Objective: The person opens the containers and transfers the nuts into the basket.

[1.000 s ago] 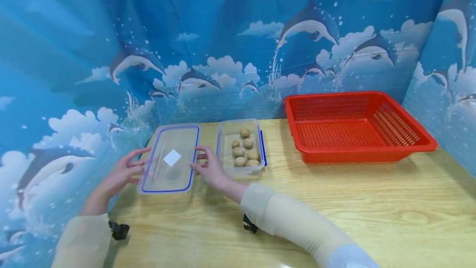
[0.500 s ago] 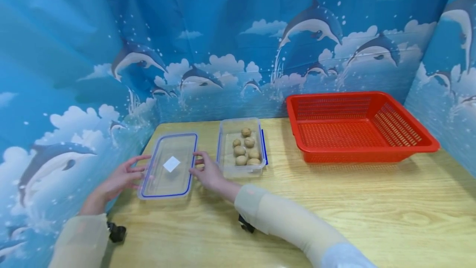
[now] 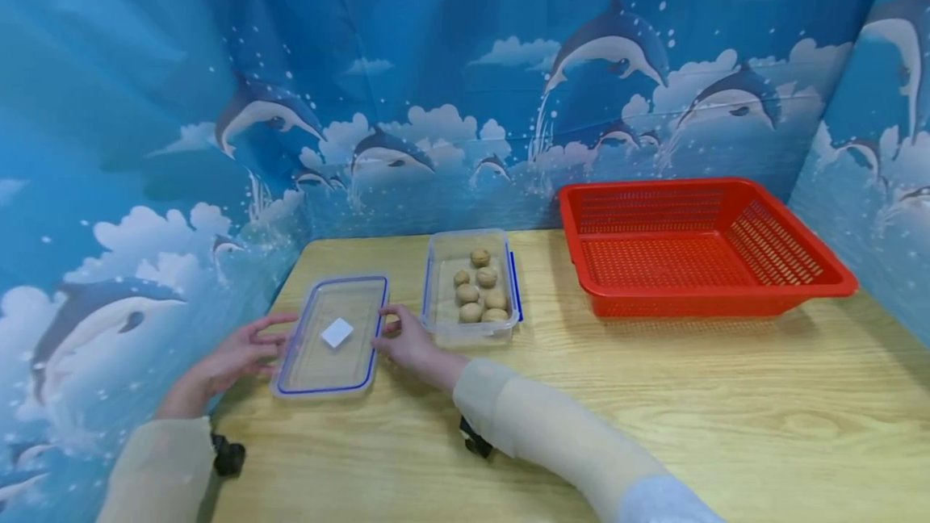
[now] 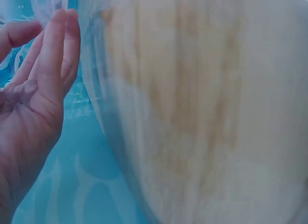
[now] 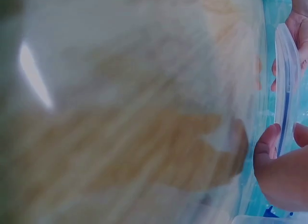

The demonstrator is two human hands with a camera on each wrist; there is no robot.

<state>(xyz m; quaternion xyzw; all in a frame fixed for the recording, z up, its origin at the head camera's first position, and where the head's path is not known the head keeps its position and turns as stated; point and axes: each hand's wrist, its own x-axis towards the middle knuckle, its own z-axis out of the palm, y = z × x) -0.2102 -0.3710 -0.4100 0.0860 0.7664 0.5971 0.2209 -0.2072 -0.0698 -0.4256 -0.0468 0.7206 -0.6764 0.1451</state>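
A clear plastic lid (image 3: pixel 324 361) with a blue seal and a white diamond-shaped label (image 3: pixel 337 332) is held low over the left part of the table. My left hand (image 3: pixel 243 357) holds its left edge, fingers fairly long; in the left wrist view the fingertips (image 4: pixel 58 17) meet the lid's clear edge. On the opposite edge my right hand (image 3: pixel 416 348) pinches the lid, thumb on one face and fingers on the other, as the right wrist view shows. Just right of it stands a clear container (image 3: pixel 446 329) with several walnuts (image 3: pixel 486 277) inside.
A red plastic basket (image 3: pixel 715 294) with slotted sides stands at the back right. The wooden table (image 3: pixel 654 418) meets a blue dolphin-print curtain (image 3: pixel 450 63) at the back and left. A blue clip (image 3: pixel 517 289) hangs on the container's right side.
The lid has come down and a little nearer to me, flatter toward the table, with both hands moving along with it. The walnut container and basket have stayed in place.
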